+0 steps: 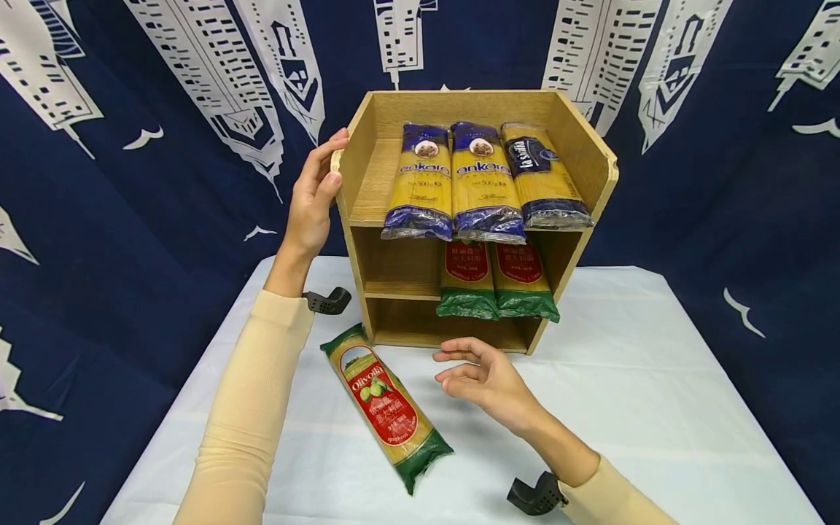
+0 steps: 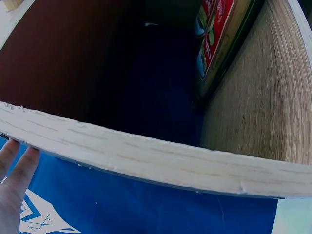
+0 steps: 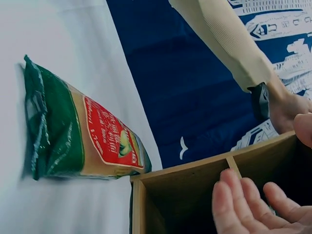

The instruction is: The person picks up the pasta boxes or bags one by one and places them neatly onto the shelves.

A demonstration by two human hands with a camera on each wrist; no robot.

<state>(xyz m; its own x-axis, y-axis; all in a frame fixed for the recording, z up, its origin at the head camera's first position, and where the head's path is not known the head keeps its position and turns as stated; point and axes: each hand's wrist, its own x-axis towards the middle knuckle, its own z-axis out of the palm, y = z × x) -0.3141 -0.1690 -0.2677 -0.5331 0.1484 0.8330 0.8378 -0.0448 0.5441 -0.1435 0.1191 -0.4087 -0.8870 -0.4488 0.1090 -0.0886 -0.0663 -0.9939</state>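
My left hand (image 1: 311, 204) holds the front edge of the left side panel of a wooden shelf (image 1: 359, 168), thumb and fingertips against the wood. Its fingers (image 2: 23, 170) also show at the panel's edge in the left wrist view. Before the lowest compartment, my right hand (image 1: 492, 383) hovers with loosely bent, spread fingers and nothing in it. Left of that hand, a spaghetti packet (image 1: 383, 397) with a red label and green ends lies slanted on the table. The same packet (image 3: 105, 134) appears in the right wrist view, beyond the right hand (image 3: 258, 209).
On the top shelf lie two blue-ended pasta packets (image 1: 420, 182) (image 1: 485, 182) and a dark-blue-labelled one (image 1: 545, 175). Two green-ended spaghetti packets (image 1: 467, 281) (image 1: 523, 281) sit at the right of the middle shelf, jutting forward. A white cloth covers the table (image 1: 656, 379); a blue patterned curtain (image 1: 459, 44) hangs behind.
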